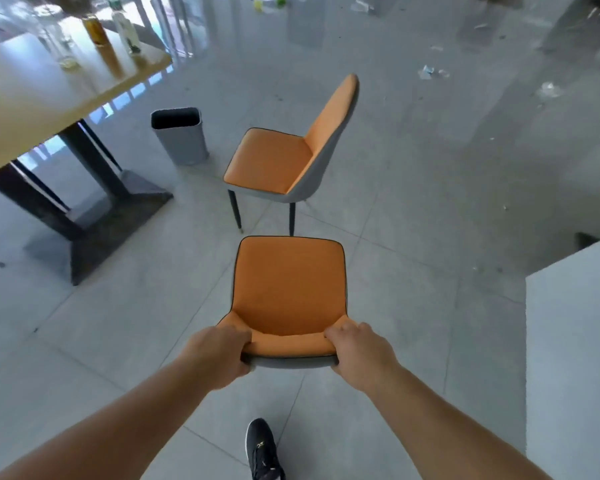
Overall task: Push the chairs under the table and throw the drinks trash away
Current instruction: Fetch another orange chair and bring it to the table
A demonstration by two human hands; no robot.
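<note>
1. The grey tiled floor [413, 209] fills most of the view, with scraps of clear plastic litter [430, 71] scattered over its far right part.
2. The table [32, 98] has a pale yellow top on a dark pedestal base and runs off the left edge; its near corner points toward the middle of the room.
3. The far chair [274, 161], with an orange seat and a grey shell, stands alone on the floor between the table and the litter. Its seat front faces left toward the table and its backrest rises on the right.
4. The near chair [290, 289], of the same make, sits straight ahead of the person, well apart from the table. Its seat stretches away from the camera, front edge pointing at the far chair's legs.
5. A grey waste bin [181, 136] with a dark liner stands open-topped just beside the table's base and left of the far chair.
6. The left hand [219, 355] is curled tight over the left end of the near chair's backrest top.
7. The right hand [361, 351] grips the right end likewise.
8. A black shoe [262, 448] is planted below the arms.
9. Blurred drink bottles [96, 29] stand upright at the table's far end.
</note>
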